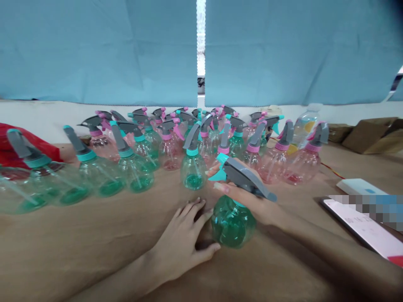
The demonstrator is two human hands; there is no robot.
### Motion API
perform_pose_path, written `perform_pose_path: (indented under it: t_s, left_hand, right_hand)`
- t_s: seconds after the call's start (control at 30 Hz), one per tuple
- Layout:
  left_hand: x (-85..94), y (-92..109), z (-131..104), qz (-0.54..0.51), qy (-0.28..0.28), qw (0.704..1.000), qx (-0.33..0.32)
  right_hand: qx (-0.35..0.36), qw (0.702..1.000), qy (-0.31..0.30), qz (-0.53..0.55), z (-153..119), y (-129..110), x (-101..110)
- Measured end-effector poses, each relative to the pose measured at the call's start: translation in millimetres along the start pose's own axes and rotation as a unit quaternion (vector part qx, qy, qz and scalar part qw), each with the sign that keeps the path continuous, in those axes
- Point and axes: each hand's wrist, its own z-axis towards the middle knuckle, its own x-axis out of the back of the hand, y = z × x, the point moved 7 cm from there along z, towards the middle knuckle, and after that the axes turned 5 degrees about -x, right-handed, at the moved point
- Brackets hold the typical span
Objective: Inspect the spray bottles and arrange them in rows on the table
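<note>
My right hand (248, 200) is wrapped round the neck of a green spray bottle (233, 224), just under its grey trigger head with turquoise nozzle and trigger. The bottle is tilted, its nozzle pointing to the left and away from me. Flat on the brown table surface (103, 247) lies my left hand (184, 237), fingers spread, thumb close to the bottle's base. It holds nothing. Straight ahead of the left hand stands another green spray bottle (193, 170) with a turquoise collar.
Green spray bottles (102, 178) line the left, pink spray bottles (304, 165) the right, with several more behind. A phone (362, 222) and white box (362, 186) lie at right. Beyond them are a cardboard box (368, 136) and a clear bottle (308, 121); red plastic (28, 147) is far left.
</note>
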Motion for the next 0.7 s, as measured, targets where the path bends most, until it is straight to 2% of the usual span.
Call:
perform_pose_path:
  t_s: [0.23, 0.47, 0.7]
  left_hand:
    - [-1.0, -0.6, -1.4, -0.002, -0.006, 1.0, 0.002]
    - [-1.6, 0.7, 0.0, 0.014, -0.021, 1.0, -0.005]
    - [-1.3, 1.1, 0.0, 0.017, -0.006, 1.0, -0.012]
  right_hand:
    - [-0.04, 0.998, -0.022, 0.036, -1.2, 6.5, -5.4]
    - [-0.048, 0.998, -0.005, 0.029, -3.0, 5.3, -5.2]
    - [-0.048, 0.997, -0.025, 0.057, -2.4, 7.8, -5.4]
